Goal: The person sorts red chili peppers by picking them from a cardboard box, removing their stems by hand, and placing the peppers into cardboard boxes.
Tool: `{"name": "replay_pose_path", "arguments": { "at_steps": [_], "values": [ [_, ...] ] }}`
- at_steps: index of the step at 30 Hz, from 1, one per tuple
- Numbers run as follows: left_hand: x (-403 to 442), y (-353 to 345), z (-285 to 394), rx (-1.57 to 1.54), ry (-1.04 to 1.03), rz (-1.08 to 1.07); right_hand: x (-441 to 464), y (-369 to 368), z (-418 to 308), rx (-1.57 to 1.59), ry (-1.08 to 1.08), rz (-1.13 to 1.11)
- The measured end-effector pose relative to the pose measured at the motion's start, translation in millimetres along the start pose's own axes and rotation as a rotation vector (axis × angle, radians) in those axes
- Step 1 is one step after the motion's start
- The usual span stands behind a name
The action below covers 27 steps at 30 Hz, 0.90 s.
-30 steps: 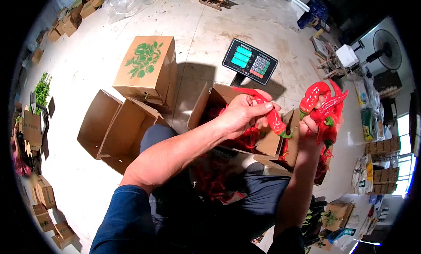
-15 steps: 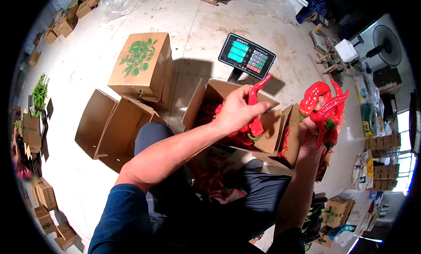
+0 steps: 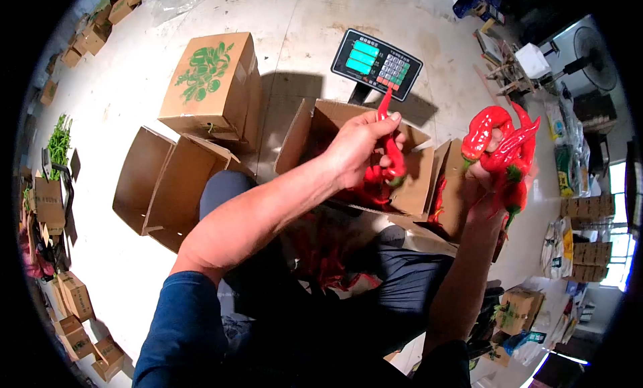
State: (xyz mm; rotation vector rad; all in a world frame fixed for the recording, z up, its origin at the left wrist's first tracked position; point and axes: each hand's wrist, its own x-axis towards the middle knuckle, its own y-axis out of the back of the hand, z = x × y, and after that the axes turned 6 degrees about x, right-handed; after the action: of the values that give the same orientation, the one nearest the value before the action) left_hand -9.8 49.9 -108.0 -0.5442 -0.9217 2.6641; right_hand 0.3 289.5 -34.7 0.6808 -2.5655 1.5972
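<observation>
My left hand [image 3: 358, 147] pinches a single long red chili pepper [image 3: 394, 153], its tip pointing up and its green stem end down. Beneath it stands an open cardboard box [image 3: 416, 180] with red peppers [image 3: 372, 187] inside, partly hidden by the hand and forearm. On the right, my right hand [image 3: 483, 177] is closed around a bunch of several glossy red chili peppers [image 3: 504, 147] with green stems; they cover most of its fingers. More red peppers [image 3: 328, 264] lie in shadow between my legs.
A scale display [image 3: 376, 65] with lit green readouts rises behind the box. To the left are a closed carton [image 3: 204, 80] with a green vegetable print and an open carton [image 3: 144, 180]. Another box [image 3: 455, 187] with peppers sits right. A fan [image 3: 593, 59] stands far right.
My left hand has turned the pepper more upright, and its fingers now wrap around it. The view has tilted slightly. The bunch stays in my right hand.
</observation>
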Motion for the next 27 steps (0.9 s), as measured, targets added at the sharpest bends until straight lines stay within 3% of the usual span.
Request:
{"name": "replay_pose_path", "arguments": {
  "at_steps": [3,6,11,13,16,19,24,27],
  "values": [
    [2.7,6.6,4.8,-0.051,0.067,0.022,2.6,2.9,-2.2,0.006,-0.037,-0.105],
    [7.3,8.0,8.8,-0.095,0.09,0.154,-0.2,1.6,-3.7,-0.035,0.03,-0.003],
    [11.9,6.0,12.8,-0.347,0.043,0.206,0.7,10.0,-9.7,-0.102,0.03,-0.019],
    [16.6,9.8,4.8,-0.249,0.058,0.141,-1.4,12.6,-11.4,-0.13,0.05,-0.01],
    [22.1,17.0,-13.1,-0.138,0.078,0.209,-5.0,-2.1,-4.6,-0.121,0.154,0.096],
    [26.3,25.0,-30.5,0.045,0.167,0.322,-0.4,-1.1,-13.4,-0.014,0.01,-0.01],
    [33.7,17.8,-46.0,0.012,0.139,0.437,-9.2,-9.8,-13.3,-0.15,0.102,0.155],
    [37.7,17.3,-51.2,-0.011,0.111,0.391,-15.3,-17.3,-6.9,-0.288,0.196,0.262]
  ]
}}
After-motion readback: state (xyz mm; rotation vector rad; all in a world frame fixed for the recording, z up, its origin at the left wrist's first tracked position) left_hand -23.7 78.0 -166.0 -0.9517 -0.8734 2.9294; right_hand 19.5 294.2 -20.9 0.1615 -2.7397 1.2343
